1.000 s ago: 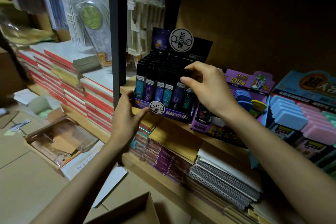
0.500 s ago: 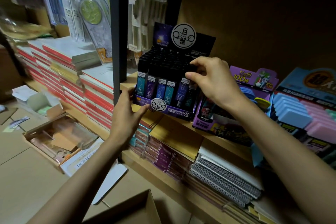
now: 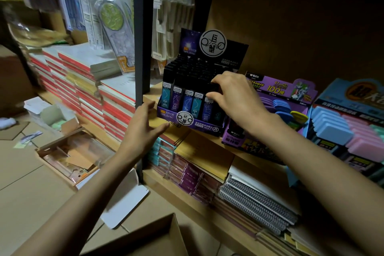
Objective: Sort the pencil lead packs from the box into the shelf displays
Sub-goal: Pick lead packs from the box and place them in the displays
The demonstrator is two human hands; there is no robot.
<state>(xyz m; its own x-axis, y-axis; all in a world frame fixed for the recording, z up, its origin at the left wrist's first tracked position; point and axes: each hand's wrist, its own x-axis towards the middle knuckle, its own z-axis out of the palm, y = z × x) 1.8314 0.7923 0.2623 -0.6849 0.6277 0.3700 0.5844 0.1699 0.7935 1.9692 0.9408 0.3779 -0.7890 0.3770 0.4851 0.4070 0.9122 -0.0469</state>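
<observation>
Head view: at the left, stacks of red-edged notebooks [image 3: 89, 93] lie by a dark post [image 3: 143, 27]. The left hand [image 3: 143, 131], fingers spread and holding nothing, sits just beside the lower left corner of the display box [image 3: 166, 113] on the wooden shelf [image 3: 148, 94]. The box is filled with upright packs, and the right hand [image 3: 234, 97] reaches over its front right corner, fingertips pinching the black top of one pencil lead pack [image 3: 215, 88]; further right stand a purple display [image 3: 280, 91] and blue and pink erasers [image 3: 342, 131].
</observation>
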